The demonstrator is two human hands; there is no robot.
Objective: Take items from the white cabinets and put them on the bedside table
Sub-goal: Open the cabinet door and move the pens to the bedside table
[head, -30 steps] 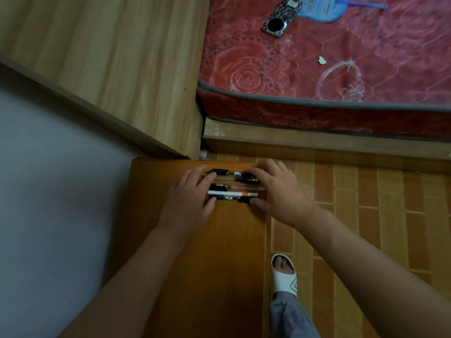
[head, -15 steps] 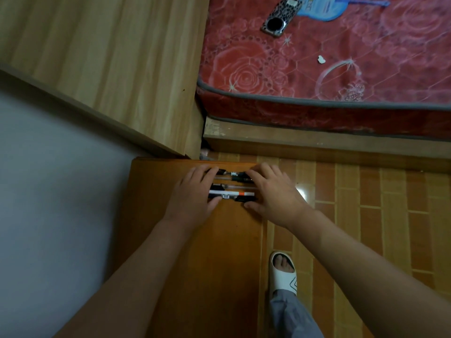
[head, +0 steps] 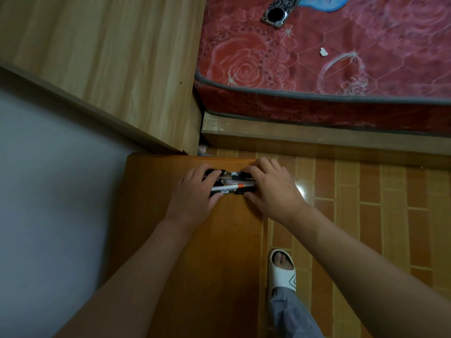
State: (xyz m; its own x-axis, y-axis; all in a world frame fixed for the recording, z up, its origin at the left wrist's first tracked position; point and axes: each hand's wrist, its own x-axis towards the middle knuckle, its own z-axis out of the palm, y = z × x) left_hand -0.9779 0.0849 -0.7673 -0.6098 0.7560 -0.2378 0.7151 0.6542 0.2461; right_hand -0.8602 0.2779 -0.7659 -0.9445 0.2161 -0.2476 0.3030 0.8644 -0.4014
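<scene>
A small bundle of pens, black and white with one orange band, lies at the far end of the orange-brown bedside table. My left hand presses on the bundle's left ends, fingers curled over them. My right hand cups the right ends from the other side. The pens are squeezed close together between the two hands, resting on the tabletop. Their tips are hidden under my fingers.
A light wooden headboard panel stands beyond the table, with a grey wall to the left. A red flowered mattress carries a phone and a blue fan. My slippered foot stands on the tiled floor.
Both hands have moved closer together, pushing the spread pens into a tighter bundle. The pens stay at the table's far end.
</scene>
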